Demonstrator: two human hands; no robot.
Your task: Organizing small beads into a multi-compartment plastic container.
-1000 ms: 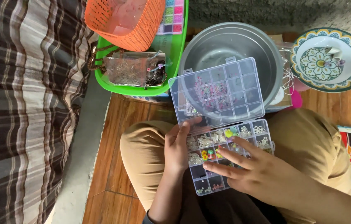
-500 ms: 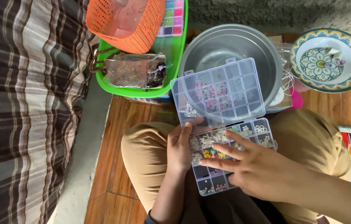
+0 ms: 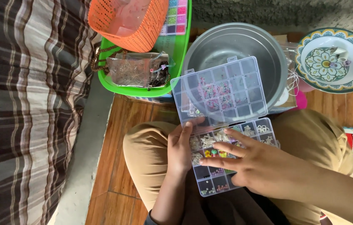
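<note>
Wood floor under us: our left hand (image 3: 179, 149) still steadies the bead box (image 3: 226, 156); right hand (image 3: 256, 166) fingers, spread wide, have slid inward over compartments.

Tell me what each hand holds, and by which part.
Left hand grips the clear bead organizer box by its left edge; right hand holds nothing, fingers resting over its compartments.

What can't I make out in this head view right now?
- Bead organizer box: several compartments hidden under the right hand.
- Its left edge: covered by the left hand.
- Orange basket: cut off by the top edge.
- Beads: too small to identify.
- Patterned plate: small items on it unclear.
</note>
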